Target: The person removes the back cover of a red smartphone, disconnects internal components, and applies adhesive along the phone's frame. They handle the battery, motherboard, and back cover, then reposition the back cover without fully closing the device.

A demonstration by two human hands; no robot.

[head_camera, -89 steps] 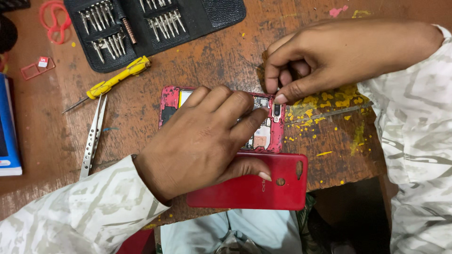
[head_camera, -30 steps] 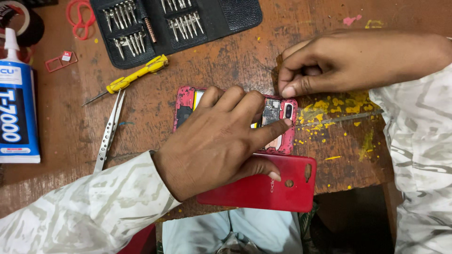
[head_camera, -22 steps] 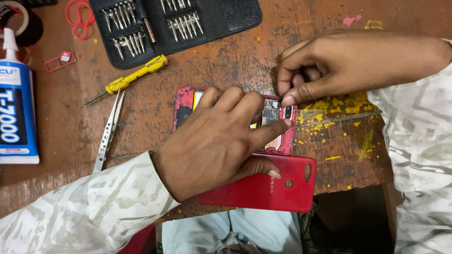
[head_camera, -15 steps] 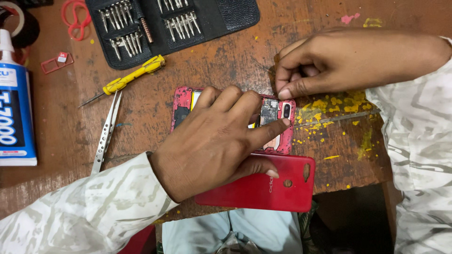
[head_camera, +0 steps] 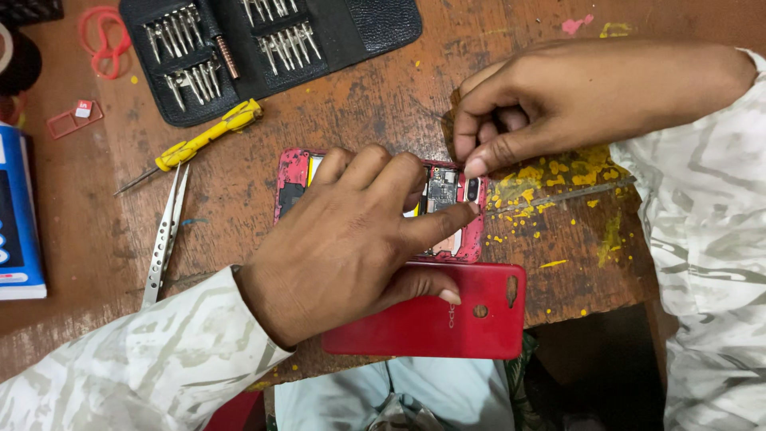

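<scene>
A: Item one, opened phone (head_camera: 447,191). Position?

B: Flat on the wooden table (head_camera: 383,96), red frame, circuit board exposed at its right end. Most of it is hidden under the left hand (head_camera: 351,239), which lies palm down across it, fingers spread and pressing, index fingertip at the phone's right edge.

A: Item two, right hand (head_camera: 550,100).

B: Enters from the right. Thumb and index finger pinched together at the phone's top right corner, just above the exposed board. Whether anything sits between the fingertips cannot be told.

A: Item three, red back cover (head_camera: 447,315).

B: Lies just below the phone, touching the left thumb. Its lower edge overhangs the near edge of the table, above the person's lap.

A: Surrounding stock?

B: Yellow screwdriver (head_camera: 195,144) and metal tweezers (head_camera: 166,235) lie left of the phone, well apart from it. Black bit case (head_camera: 271,48) sits open along the far edge. Red card tray (head_camera: 73,118) and blue box (head_camera: 17,231) at the far left.

A: Free surface?

B: Bare wood between the tweezers and the phone, and a paint-speckled stretch (head_camera: 558,207) right of the phone, running to the table's right edge.
</scene>
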